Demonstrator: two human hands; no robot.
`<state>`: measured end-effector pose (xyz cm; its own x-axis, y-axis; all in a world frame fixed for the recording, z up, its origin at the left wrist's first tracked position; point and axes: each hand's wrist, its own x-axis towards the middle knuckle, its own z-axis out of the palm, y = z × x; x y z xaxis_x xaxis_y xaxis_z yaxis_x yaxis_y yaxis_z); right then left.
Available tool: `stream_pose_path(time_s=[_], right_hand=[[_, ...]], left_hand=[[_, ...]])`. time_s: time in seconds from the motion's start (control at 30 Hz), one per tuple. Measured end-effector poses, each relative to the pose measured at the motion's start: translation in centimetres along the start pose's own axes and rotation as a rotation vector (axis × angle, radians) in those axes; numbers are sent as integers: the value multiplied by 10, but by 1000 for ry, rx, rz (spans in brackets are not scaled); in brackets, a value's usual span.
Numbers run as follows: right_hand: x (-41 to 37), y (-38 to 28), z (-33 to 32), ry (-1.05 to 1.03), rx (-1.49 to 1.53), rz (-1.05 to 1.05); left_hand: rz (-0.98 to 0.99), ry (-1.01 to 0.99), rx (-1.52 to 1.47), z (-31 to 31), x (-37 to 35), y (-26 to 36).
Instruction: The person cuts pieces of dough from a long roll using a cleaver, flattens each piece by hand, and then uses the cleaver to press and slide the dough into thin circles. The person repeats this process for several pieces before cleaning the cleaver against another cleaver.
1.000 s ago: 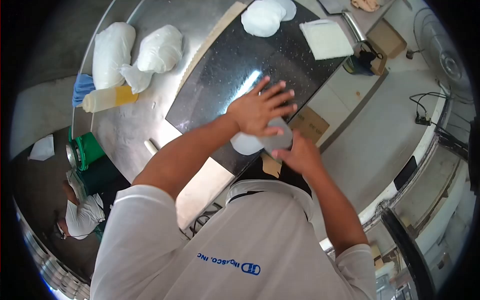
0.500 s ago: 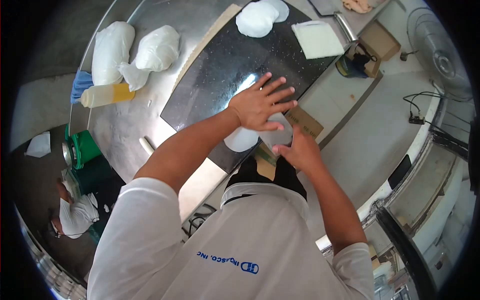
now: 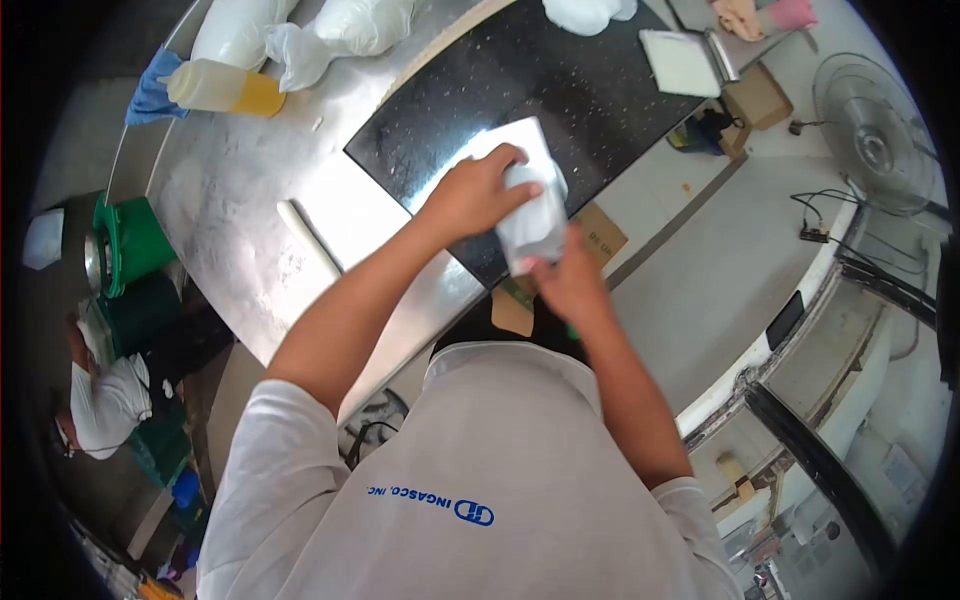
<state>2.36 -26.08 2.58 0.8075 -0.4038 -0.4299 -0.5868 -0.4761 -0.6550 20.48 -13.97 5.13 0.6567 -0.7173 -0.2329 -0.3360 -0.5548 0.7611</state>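
Note:
Over the near end of the black speckled slab [image 3: 480, 75] is a white, rectangular object [image 3: 540, 215]. My left hand [image 3: 480, 198] lies across its left side with curled fingers, gripping it. At its lower corner my right hand [image 3: 572, 282] holds on, thumb on the near face; the other fingers are mostly hidden. What the object is made of is blurred. Farther up the slab sit white rounded pieces [image 3: 585, 12] and a white square pad in a tray [image 3: 680, 62].
On the metal table [image 3: 215, 165] lie white bags [image 3: 350, 25], a bottle of yellow liquid [image 3: 225, 88], a blue cloth [image 3: 155, 88] and a white rod [image 3: 308, 240]. A fan [image 3: 872, 145] stands right. Another person [image 3: 110, 400] is at lower left, near a green bin [image 3: 140, 240].
My left hand has gone from spread fingers to curled ones on the white object, which now shows larger and more upright. The whole view has shifted, and the near round white piece is out of sight.

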Motion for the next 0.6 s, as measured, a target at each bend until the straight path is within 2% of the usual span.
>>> stream_pose_path(time_s=[0.03, 0.17, 0.23, 0.3, 0.37, 0.43, 0.5, 0.57, 0.6], right_hand=[[-7, -5, 14, -47, -28, 36], [-11, -21, 17, -71, 1, -14], [-10, -28, -2, -142, 32, 10], [-10, -20, -2, -131, 76, -67], [-13, -22, -6, -214, 102, -15], [-20, -25, -17, -242, 120, -18], [-29, -18, -25, -280, 147, -9], [-32, -6, -36, -326, 63, 13], [-31, 3, -41, -354, 60, 56]], left_hand=[[-24, -15, -38, -3, -11, -3], [-6, 178, -57, -2, -43, -22], [304, 495, 231, 6, -48, -28], [307, 449, 312, 15, -54, -30], [354, 376, 376, 20, -62, -28], [405, 405, 331, 17, -67, -20], [287, 168, 121, 16, -73, -13], [297, 168, 43, 27, -72, -10], [193, 18, -179, 26, -71, 0]])
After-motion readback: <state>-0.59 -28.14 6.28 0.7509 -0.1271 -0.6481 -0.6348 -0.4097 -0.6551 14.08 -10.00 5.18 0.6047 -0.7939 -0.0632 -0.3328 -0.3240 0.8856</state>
